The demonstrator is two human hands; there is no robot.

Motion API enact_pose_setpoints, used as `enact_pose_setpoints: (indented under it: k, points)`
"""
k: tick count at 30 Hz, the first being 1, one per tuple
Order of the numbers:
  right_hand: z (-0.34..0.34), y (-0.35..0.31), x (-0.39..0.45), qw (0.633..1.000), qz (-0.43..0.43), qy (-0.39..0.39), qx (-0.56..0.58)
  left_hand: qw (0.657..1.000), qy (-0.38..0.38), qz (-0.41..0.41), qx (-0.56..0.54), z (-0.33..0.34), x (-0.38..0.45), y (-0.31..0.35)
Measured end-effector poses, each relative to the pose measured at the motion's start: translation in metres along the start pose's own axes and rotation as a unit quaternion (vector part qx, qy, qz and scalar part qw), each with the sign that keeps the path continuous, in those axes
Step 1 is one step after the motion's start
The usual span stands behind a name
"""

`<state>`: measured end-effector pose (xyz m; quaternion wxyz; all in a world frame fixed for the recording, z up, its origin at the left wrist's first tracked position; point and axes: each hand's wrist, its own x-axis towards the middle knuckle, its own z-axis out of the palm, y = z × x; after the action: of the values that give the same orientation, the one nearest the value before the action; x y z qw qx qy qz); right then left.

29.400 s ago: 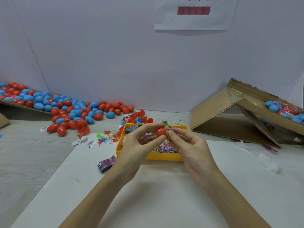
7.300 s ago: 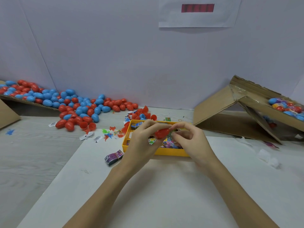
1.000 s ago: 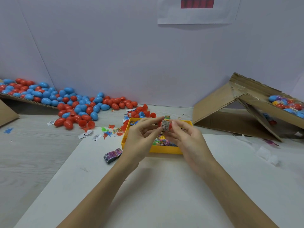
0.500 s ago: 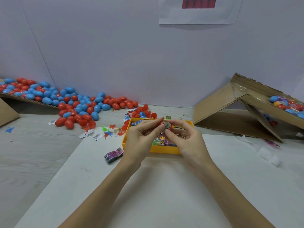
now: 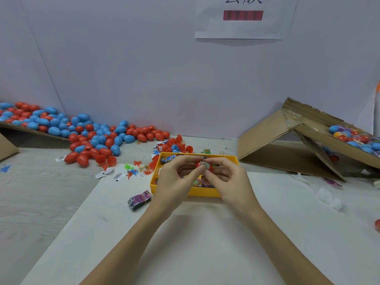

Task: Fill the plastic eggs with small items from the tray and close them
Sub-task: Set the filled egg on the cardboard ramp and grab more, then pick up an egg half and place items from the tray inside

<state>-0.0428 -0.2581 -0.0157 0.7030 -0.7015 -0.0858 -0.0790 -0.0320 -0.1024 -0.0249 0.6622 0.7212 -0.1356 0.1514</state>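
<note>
Both hands meet over the yellow tray [image 5: 203, 192] in the middle of the table. My left hand [image 5: 174, 179] and my right hand [image 5: 228, 179] pinch a red plastic egg [image 5: 208, 167] between their fingertips. A small printed packet [image 5: 204, 164] sticks out at the egg's seam, under my fingers. The tray holds several colourful small packets, mostly hidden behind my hands.
A big heap of red and blue eggs [image 5: 82, 132] lies at the back left. Loose red egg halves [image 5: 174, 145] sit behind the tray. A tilted cardboard box [image 5: 298, 140] with filled eggs [image 5: 353, 138] stands at the right. A purple packet bundle [image 5: 139, 199] lies left of the tray.
Over the last second my hands stayed over the tray with the red egg, and my fingers shifted slightly on the packet at its seam.
</note>
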Motion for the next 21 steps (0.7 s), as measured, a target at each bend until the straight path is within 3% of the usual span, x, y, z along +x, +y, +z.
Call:
enact_pose_setpoints:
  k: [6,8,10,12,14,17,21]
  points:
    - [-0.009,-0.002,0.012,1.0,0.026,0.014,-0.011,0.999,0.034,0.004,0.042,-0.001,0.001,-0.001]
    - [-0.028,-0.013,0.03,0.992,0.04,0.031,0.113,0.996,0.059,-0.003,0.064,-0.003,0.003,0.0]
    - [-0.058,-0.033,0.056,0.947,0.045,0.089,0.306,0.994,0.079,-0.022,0.069,-0.006,0.006,-0.001]
    - [-0.09,-0.049,0.081,0.906,0.043,0.157,0.391,0.993,0.085,-0.036,0.077,-0.008,0.008,-0.002]
    - [-0.105,-0.048,0.093,0.914,0.066,0.162,0.367,0.99,0.076,-0.026,0.112,-0.009,0.008,-0.005]
    - [-0.097,-0.022,0.084,0.955,0.103,0.11,0.255,0.977,0.041,0.027,0.209,-0.01,0.008,-0.009]
    - [-0.066,0.017,0.061,0.992,0.085,0.065,0.072,0.933,-0.026,0.107,0.343,-0.01,0.005,-0.017]
